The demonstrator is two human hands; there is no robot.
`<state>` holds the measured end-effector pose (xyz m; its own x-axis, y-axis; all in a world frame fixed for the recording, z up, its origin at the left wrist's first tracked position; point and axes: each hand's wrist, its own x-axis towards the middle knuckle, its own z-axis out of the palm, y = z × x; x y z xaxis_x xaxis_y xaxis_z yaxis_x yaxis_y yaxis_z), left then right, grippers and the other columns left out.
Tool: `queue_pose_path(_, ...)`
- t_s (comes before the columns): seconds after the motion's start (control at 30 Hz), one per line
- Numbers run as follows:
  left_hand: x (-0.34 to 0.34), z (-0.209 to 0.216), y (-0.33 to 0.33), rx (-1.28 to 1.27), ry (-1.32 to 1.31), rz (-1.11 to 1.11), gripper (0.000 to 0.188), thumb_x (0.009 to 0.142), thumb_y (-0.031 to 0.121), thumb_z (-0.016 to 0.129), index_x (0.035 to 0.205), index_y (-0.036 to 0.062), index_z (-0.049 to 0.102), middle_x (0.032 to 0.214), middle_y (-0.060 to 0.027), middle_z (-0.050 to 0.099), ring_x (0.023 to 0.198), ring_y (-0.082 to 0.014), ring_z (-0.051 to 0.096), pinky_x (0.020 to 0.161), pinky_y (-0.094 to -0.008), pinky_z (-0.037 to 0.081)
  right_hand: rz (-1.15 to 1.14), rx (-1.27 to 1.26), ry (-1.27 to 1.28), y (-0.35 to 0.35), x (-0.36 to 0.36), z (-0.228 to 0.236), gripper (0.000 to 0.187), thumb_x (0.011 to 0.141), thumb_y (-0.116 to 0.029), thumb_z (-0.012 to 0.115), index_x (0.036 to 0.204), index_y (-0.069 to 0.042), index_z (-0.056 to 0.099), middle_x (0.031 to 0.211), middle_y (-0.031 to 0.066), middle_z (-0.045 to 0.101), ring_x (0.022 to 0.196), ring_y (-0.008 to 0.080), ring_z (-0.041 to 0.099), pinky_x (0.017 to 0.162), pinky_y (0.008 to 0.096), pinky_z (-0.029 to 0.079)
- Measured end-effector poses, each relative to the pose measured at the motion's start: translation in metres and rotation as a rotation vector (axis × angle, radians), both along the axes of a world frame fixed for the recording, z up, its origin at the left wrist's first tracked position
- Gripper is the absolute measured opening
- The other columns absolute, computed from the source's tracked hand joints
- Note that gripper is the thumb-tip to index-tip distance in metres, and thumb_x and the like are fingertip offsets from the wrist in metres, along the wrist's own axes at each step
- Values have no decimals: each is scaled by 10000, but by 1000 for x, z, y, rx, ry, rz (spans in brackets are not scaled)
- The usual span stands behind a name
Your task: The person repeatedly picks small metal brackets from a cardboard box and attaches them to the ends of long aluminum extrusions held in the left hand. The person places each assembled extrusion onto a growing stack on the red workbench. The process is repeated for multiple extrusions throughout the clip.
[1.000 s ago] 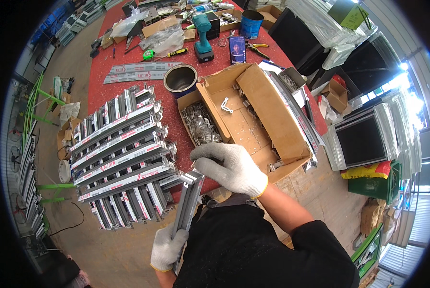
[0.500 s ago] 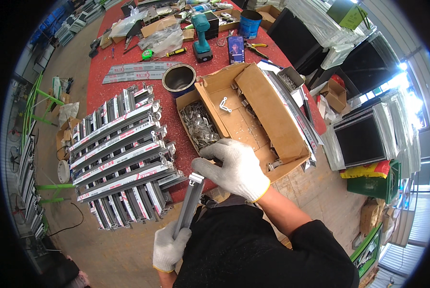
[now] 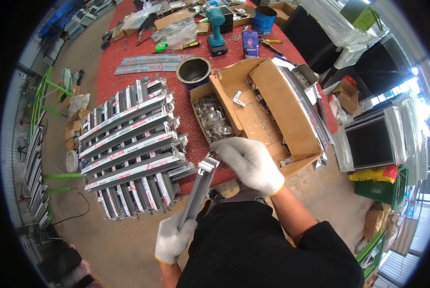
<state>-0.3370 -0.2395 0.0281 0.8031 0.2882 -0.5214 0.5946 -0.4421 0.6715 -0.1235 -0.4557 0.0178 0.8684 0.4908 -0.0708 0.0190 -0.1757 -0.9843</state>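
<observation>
A grey metal profile (image 3: pixel 197 194) slants upward from my left hand (image 3: pixel 174 238), whose gloved fingers wrap round its lower part. At the profile's upper end sits a small bright metal fitting (image 3: pixel 207 164). Just beyond that end is my right hand (image 3: pixel 253 163), also gloved, with its fingers drawn together and slightly blurred. Its fingertips are by the near end of a small cardboard box (image 3: pixel 194 103) of thin metal pieces (image 3: pixel 213 117); anything between them is hidden. Beside it, a larger open carton (image 3: pixel 253 115) holds a white angled bracket (image 3: pixel 239 99) and several metal fittings.
Crosswise-stacked profiles (image 3: pixel 133 139) lie on the red table (image 3: pixel 110 72) at left, their near ends past its edge. Behind the boxes are a dark round pot (image 3: pixel 194 70), a teal cordless drill (image 3: pixel 216 31), pliers (image 3: pixel 271 44) and a phone (image 3: pixel 250 44). Wrapped frames (image 3: pixel 373 144) stand at right.
My right fingers, spread apart before, have drawn together and moved off the profile's end toward the small box. The view has shifted, so everything sits a little further right.
</observation>
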Motion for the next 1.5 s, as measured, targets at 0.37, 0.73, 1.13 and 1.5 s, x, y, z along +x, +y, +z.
queue_pose_path(0.37,-1,7,2,-25,46,-50,374,910,277,810,1109,-40,792,801,-250,690,669,-329,670,692,-434,546,362,48,127,-25,49,-6,264,1019,-155,746,1198,14,843,1127,96,849,991,168,773,945,344,616)
queue_pose_path(0.73,-6,3,8,70,-39,-185,372,821,253,882,1075,-8,807,873,-250,721,799,-418,725,745,-472,566,727,-130,-45,-25,71,5,189,1007,-172,760,1074,-8,825,923,86,807,830,169,740,788,350,586)
queue_pose_path(1.13,-13,-3,4,313,-191,-205,466,750,337,989,1084,57,823,927,-177,786,872,-421,775,792,-483,605,636,-310,331,-26,56,-13,332,1073,-314,706,1143,-6,809,875,99,738,789,174,688,748,377,566)
queue_pose_path(1.5,-21,-9,11,289,-168,-245,467,760,333,985,1091,49,818,932,-191,782,865,-426,769,787,-487,599,579,-186,272,-27,30,-31,297,1123,-239,632,1167,9,790,947,88,738,810,153,703,732,336,575)
